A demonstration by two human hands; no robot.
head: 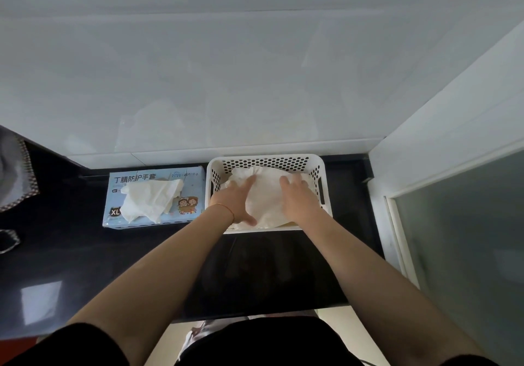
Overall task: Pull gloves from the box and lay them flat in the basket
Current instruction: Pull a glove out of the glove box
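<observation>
A white perforated basket (214, 174) stands on the dark counter against the wall. White gloves (265, 204) lie piled inside it. My left hand (236, 198) presses on the left side of the pile with straight fingers and a spread thumb. My right hand (296, 194) rests flat on the right side of the pile. Left of the basket lies a light blue glove box (190, 181) marked XL, and a white glove (150, 198) hangs out of its top opening.
The dark counter (85, 246) runs left, with a grey cloth (14, 172) at its far left edge. A white tiled wall rises behind. A white frame with frosted glass (459, 238) closes the right side, close to the basket.
</observation>
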